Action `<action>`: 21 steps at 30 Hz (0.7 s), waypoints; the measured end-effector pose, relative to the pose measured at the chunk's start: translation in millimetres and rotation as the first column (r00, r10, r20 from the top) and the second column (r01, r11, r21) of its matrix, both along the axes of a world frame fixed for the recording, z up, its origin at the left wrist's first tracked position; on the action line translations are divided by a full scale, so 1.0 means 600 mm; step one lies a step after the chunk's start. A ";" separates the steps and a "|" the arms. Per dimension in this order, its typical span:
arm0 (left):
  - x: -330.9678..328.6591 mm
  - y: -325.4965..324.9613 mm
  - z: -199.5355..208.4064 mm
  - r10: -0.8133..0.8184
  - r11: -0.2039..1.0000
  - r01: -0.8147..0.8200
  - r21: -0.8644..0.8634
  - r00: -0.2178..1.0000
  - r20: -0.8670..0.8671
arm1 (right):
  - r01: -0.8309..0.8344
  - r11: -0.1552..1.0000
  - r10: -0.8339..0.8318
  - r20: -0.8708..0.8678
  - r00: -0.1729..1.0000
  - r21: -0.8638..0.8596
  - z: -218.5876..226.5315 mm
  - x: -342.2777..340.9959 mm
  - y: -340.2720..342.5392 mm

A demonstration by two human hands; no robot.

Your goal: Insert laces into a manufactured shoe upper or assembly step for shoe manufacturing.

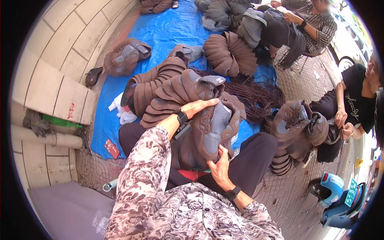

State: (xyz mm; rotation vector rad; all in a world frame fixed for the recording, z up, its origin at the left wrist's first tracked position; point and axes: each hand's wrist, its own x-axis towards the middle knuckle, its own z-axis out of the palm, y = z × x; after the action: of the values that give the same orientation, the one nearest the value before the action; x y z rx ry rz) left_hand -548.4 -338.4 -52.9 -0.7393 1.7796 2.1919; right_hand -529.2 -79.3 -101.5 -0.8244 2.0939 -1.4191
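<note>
The tarp (172, 24) is bright blue all over. By its near edge I see a shirt (140, 176) printed with grey-brown roses on off-white, above near-black trousers (258, 152). The nearest shoe (218, 124) is brown with blue-grey panels, and the bundled shoes (162, 82) on the tarp are mostly that same brown. Toward the right edge the laces (256, 96) show dark maroon-brown. The left edge carries a white bag (123, 111), the near-left corner a red flat item (112, 148). Past the right edge: a black T-shirt (356, 86) with white lettering, a blue scooter (335, 190).
</note>
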 end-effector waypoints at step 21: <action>0.201 0.222 0.202 0.095 0.981 -0.146 -0.130 0.936 -0.339 | -0.152 0.932 0.285 0.409 0.867 -0.328 0.261 -0.093 0.037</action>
State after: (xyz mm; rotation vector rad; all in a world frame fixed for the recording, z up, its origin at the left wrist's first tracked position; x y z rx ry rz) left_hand -427.5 -205.5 68.1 -0.5458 2.1370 2.3972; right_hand -584.7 -57.1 55.2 -0.7253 1.4187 -1.6230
